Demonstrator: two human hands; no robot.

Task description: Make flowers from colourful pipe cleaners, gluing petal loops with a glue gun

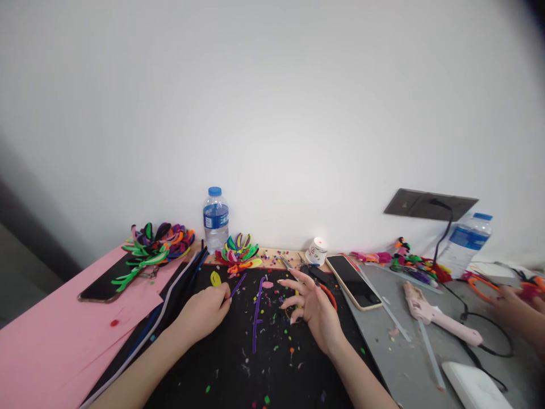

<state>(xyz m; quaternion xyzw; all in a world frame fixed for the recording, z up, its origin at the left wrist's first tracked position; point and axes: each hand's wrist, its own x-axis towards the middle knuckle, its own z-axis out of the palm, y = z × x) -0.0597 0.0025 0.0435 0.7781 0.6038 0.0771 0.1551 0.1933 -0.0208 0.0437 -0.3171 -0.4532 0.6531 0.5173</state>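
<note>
My left hand (pixel 206 312) rests on the black mat (pixel 238 369), fingers closed in a pinch on the end of a short purple pipe cleaner (pixel 237 286). A small yellow loop (pixel 216 279) lies just beyond it. My right hand (pixel 313 307) hovers over the mat with fingers spread and holds nothing; a thin ring shape lies under its fingertips. A longer purple pipe cleaner stem (pixel 256 315) lies between the two hands. Small coloured scraps are scattered over the mat.
Pink paper (pixel 55 341) with a phone (pixel 102 287) and a pile of coloured loops (pixel 157 244) lies left. Water bottle (pixel 215 218), loop bundle (pixel 238 253), scissors (pixel 293 264), tape roll (pixel 316 251) stand behind. Right: phone (pixel 355 281), pink glue gun (pixel 438 315), second bottle (pixel 466 241), another person's hand (pixel 515 309).
</note>
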